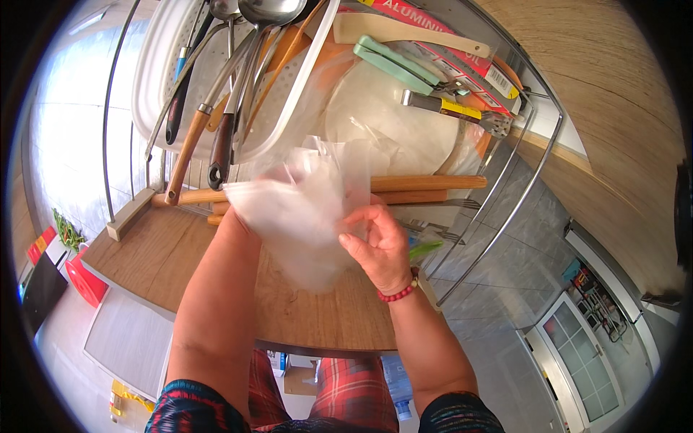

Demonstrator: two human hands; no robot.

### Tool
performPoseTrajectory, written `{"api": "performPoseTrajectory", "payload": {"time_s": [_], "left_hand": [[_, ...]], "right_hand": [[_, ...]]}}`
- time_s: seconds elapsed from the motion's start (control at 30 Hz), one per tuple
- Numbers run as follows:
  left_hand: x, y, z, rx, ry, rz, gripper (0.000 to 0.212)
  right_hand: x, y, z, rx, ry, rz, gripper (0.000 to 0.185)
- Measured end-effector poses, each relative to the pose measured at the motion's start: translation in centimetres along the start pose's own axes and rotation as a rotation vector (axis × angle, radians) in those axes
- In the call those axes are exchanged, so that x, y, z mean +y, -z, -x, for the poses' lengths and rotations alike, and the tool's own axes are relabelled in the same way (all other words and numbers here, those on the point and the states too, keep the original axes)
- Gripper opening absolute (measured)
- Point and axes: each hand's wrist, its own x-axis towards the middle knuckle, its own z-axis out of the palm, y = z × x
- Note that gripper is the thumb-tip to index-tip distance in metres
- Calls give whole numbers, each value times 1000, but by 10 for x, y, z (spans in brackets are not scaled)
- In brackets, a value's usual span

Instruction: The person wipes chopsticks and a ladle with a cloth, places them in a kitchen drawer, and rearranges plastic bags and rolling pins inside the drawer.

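Note:
A bundle of translucent plastic bags (pixel 308 211) is held up over the wooden drawer or shelf front. My left hand (pixel 273 181) is mostly hidden behind and inside the plastic; its grip cannot be seen. On the bundle's right edge, my right hand (pixel 376 238) pinches the film between thumb and bent fingers, a red bead bracelet at its wrist. Behind the bags lie wooden rolling pins (pixel 427 183) and a round pale item (pixel 390 124) in clear plastic.
At the upper left, a white plastic basket (pixel 142 81) holds ladles and spoons. A wooden spatula (pixel 406 33), a mint-green peeler or opener (pixel 398 65) and an aluminium foil box (pixel 460 59) lie at the upper right. A chrome wire rack (pixel 541 154) surrounds these.

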Motion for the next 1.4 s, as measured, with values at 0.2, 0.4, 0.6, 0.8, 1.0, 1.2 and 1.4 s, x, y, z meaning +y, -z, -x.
{"api": "performPoseTrajectory", "payload": {"time_s": [0.2,0.4,0.6,0.8,1.0,1.2,1.4], "left_hand": [[-24,36,-26,-270,-419,-1,34],[-20,-4,-20,336,-92,409,22],[37,-82,2,441,-145,-282,28],[34,-68,1,259,-94,-89,26],[48,-92,10,332,-36,-319,26],[40,-96,10,30,0,-208,36],[51,-75,21,297,-50,-1197,55]], "right_hand": [[-28,-10,6,27,108,529,41],[-30,-25,3,103,121,1014,84],[-9,-38,-7,176,221,776,114],[-3,-23,-8,187,-28,360,91],[-14,-20,-8,164,60,392,89],[9,-15,-7,402,65,357,63],[-12,22,27,686,-7,-45,35]]}}
